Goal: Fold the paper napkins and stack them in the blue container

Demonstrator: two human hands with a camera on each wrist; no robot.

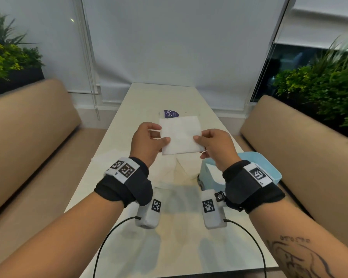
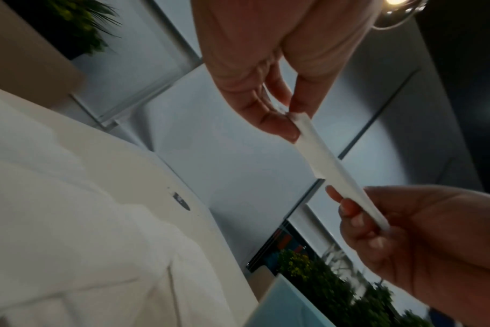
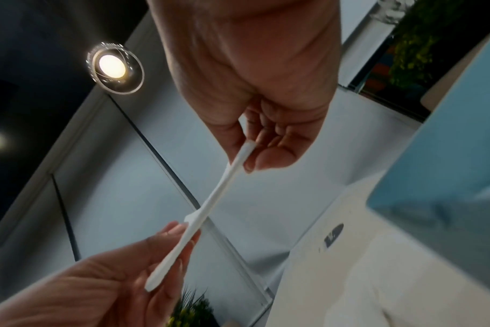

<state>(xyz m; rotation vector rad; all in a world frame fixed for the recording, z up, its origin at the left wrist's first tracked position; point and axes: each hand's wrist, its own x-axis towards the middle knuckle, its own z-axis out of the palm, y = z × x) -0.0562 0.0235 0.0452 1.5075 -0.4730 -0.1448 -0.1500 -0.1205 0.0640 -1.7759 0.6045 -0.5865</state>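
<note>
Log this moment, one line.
left hand: pinches napkin | right hand: pinches napkin | napkin: above table | blue container: near right hand

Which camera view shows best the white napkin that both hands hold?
The head view: the napkin faces the camera as a flat square, pinched at its sides by the left hand and the right hand. Both wrist views show it only edge-on, a thin white strip between the two hands.

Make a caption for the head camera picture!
Left hand and right hand pinch a white napkin above the table, near the blue container.
</note>
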